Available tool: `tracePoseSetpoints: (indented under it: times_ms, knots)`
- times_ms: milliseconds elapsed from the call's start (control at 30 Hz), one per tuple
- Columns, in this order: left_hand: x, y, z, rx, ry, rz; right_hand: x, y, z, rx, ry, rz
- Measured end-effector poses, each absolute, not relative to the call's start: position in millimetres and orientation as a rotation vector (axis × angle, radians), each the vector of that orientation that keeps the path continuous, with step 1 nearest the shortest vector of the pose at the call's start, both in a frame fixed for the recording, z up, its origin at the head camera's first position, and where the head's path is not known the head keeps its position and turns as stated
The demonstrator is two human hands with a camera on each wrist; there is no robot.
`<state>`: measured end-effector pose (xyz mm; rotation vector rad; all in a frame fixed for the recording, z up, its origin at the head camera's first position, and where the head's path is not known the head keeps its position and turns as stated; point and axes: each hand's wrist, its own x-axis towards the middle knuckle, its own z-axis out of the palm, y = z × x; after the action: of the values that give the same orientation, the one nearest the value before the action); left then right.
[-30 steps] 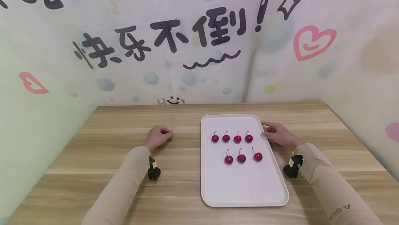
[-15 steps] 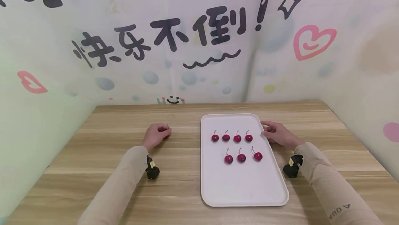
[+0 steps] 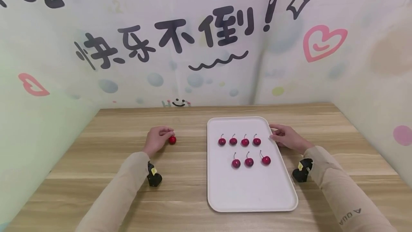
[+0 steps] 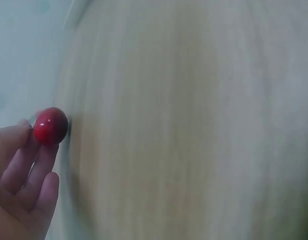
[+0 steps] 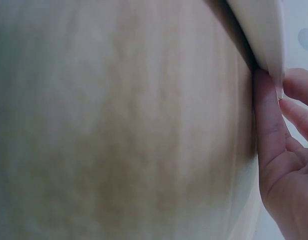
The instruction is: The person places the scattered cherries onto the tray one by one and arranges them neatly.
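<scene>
My left hand (image 3: 157, 139) is over the wooden table, left of the tray. Thumb and fingertips pinch a red cherry (image 3: 172, 139) near its stem end; most of the stem is hidden by the fingers. The left wrist view has this cherry (image 4: 51, 126) round and glossy beyond the fingertips. On the white tray (image 3: 251, 192) several dark red cherries stand in a back row, with a cherry (image 3: 249, 162) in the middle of three in a front row, stems up. My right hand (image 3: 288, 139) grips the tray's right edge; in the right wrist view the tray rim (image 5: 266, 40) sits between its fingers.
The wood-grain table (image 3: 186, 189) reaches back to a white wall cloth (image 3: 135, 78) with dark lettering and pink hearts. Light walls flank both sides. A small black device sits at each wrist, by the beige sleeves.
My left hand has drawn slightly left, and the cherry it pinches has turned so its fruit now hangs below the fingertips, stem out of sight. My right hand and the tray stay put.
</scene>
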<state>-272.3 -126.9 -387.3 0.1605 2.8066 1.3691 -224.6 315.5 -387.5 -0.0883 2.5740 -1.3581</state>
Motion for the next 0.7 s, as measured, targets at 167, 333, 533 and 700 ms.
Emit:
tracePoseSetpoints:
  times_ms: [167,333,533,700]
  knots:
    - [-268.8,-126.1,-383.6,0.198,2.806,1.409,-224.9,316.1,-388.6,-0.087,2.572,-1.361]
    - [-261.1,-120.4,-374.9,0.243,2.709,1.529,-225.0,316.6,-389.4,-0.084,2.577,-1.346]
    - [-253.5,-111.6,-370.6,0.253,2.577,1.647,-224.7,315.3,-388.5,-0.085,2.578,-1.355]
    - [-245.9,-101.9,-370.4,0.277,2.531,1.669,-223.9,315.0,-387.7,-0.094,2.586,-1.348]
